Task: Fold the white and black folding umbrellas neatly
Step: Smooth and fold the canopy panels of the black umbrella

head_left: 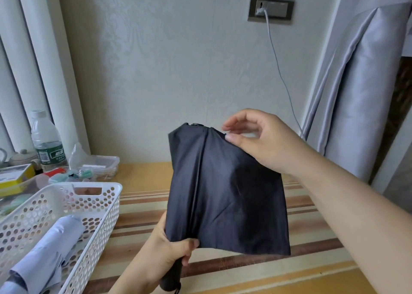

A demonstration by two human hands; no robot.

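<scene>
Left hand (166, 247) clamps the black folding umbrella (225, 189) at its handle end, held upright over the table. Above that grip, right hand (256, 137) pinches a canopy corner — pull each flap flat, then wrap one way (the white folding umbrella (48, 247) lies in the basket (111, 206)).

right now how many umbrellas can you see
2. The black umbrella is held up over the table by the left hand and right hand; the white umbrella lies in the basket.
</scene>
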